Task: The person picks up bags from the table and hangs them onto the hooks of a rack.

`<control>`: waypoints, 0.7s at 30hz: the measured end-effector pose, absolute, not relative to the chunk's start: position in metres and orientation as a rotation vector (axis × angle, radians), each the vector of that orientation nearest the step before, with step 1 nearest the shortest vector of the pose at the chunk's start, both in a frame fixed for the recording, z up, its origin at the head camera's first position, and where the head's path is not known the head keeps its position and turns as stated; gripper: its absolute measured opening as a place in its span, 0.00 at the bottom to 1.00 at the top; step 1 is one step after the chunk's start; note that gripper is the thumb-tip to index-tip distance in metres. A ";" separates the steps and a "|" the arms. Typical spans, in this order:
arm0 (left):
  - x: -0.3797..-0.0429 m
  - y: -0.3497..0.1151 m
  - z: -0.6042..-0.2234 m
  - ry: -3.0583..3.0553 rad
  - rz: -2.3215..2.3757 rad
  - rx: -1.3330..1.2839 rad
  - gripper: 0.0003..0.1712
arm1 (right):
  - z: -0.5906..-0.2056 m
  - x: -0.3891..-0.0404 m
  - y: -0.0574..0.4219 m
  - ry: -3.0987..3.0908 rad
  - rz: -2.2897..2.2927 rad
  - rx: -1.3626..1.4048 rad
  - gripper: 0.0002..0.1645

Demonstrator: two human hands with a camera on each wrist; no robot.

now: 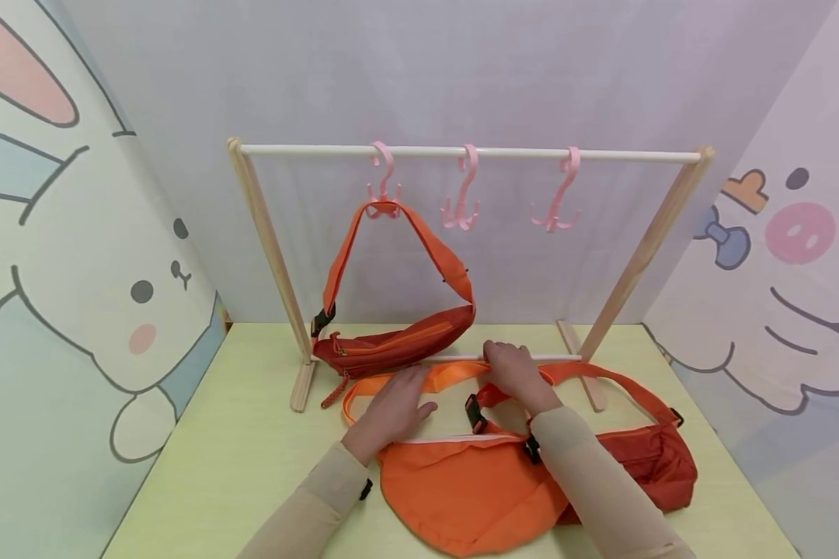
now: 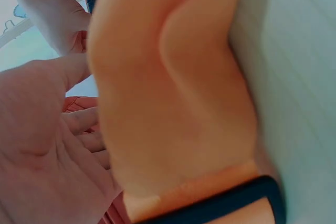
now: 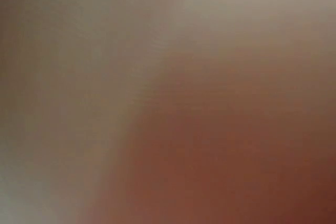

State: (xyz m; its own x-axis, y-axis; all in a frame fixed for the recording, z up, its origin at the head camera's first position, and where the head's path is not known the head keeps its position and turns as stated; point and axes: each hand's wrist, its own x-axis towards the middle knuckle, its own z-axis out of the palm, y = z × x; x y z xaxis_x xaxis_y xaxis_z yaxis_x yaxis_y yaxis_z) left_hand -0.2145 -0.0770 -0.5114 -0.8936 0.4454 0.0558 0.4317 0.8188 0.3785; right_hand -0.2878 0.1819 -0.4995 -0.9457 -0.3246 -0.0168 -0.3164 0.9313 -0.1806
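An orange waist bag (image 1: pixel 471 493) lies flat on the table, its strap (image 1: pixel 454 376) looped toward the back. My left hand (image 1: pixel 395 410) reaches over the left part of this strap with fingers extended; its palm (image 2: pixel 37 145) shows beside a large orange band in the left wrist view. At the back of the loop, the fingers of my right hand (image 1: pixel 517 375) curl at the strap and grip it. A dark red waist bag (image 1: pixel 653 466) lies at the right, partly under the orange bag and behind my right forearm. The right wrist view is a blur of beige and red.
A wooden rack with a white rail (image 1: pixel 294 150) stands at the back. Another red waist bag (image 1: pixel 398 347) hangs from the left pink hook (image 1: pixel 384 175). Two more pink hooks, a middle one (image 1: pixel 465 190) and a right one (image 1: pixel 561 194), hang without bags.
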 end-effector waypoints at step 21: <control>-0.218 -0.063 -0.507 3.122 0.689 0.999 0.47 | -0.477 -0.265 0.184 3.223 -0.134 -0.751 0.18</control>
